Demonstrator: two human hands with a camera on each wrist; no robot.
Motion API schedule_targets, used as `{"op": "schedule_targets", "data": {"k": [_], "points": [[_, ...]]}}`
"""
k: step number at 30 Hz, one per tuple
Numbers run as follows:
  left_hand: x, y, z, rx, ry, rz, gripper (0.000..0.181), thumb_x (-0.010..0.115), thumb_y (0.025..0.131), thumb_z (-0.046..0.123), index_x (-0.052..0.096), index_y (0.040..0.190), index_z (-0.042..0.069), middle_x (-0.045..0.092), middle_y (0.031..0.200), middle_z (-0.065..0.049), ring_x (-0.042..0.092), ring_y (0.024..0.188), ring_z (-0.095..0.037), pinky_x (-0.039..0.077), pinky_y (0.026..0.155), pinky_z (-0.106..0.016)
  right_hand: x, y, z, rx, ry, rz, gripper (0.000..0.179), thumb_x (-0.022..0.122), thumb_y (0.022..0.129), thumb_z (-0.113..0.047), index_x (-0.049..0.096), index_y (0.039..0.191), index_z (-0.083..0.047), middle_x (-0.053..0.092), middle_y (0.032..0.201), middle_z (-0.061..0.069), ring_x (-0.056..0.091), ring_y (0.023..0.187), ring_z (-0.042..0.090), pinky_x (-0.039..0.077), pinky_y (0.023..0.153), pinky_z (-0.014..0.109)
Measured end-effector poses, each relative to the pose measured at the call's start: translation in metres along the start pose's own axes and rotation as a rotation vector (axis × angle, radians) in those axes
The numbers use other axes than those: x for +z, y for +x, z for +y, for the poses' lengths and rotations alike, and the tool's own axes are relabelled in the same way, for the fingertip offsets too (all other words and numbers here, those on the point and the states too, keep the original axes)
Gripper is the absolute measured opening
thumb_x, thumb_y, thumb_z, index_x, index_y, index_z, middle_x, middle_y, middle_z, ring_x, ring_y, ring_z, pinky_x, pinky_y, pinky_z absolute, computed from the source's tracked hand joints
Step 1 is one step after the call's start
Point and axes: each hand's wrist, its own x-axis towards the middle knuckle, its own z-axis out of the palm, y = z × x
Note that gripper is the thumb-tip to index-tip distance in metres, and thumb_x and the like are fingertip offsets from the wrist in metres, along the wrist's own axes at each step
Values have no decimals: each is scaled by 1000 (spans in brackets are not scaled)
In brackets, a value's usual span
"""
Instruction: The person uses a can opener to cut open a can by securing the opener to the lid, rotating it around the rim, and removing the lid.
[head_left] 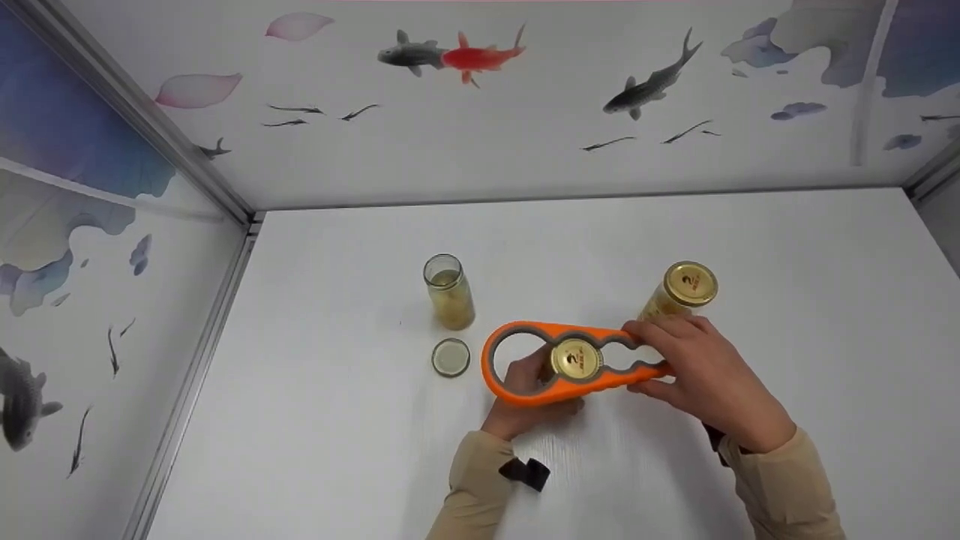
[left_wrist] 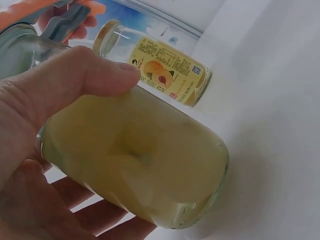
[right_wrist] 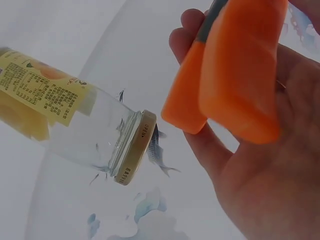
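My left hand (head_left: 517, 421) grips a glass jar (left_wrist: 155, 160) of cloudy yellowish contents, thumb on one side and fingers on the other. Around its gold lid (head_left: 576, 359) sits the middle notch of an orange and grey jar opener (head_left: 555, 393). My right hand (head_left: 712, 379) holds the opener by its handle ends (right_wrist: 240, 85), on the right in the head view. Close behind the right hand stands a second jar (head_left: 690, 283) with its gold lid on; its yellow label (left_wrist: 165, 70) with printed peaches shows in the left wrist view.
Left of the hands, an uncapped glass jar (head_left: 452, 306) with yellowish contents stands on the white table (head_left: 322, 420). A loose lid (head_left: 451, 358) lies just in front of it. Panels with painted fish (head_left: 487, 58) wall the table at the back and left.
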Motion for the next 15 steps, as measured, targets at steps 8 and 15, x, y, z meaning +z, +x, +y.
{"op": "schedule_targets", "data": {"k": [8,15], "points": [[-12,-6,34,41,-103,-90,60,68,81,2,50,138,4,59,129,6,55,112,-7,44,96,-28,6,5,1,-20,-43,63,53,84,56,7,63,102,-7,64,88,0,55,89,24,38,92,42],[-7,-3,23,57,-12,-113,67,70,77,-3,50,140,10,60,127,8,56,107,-6,46,93,-26,8,10,1,-22,-80,102,51,82,56,14,63,95,-11,64,80,2,55,83,24,41,89,42]]}}
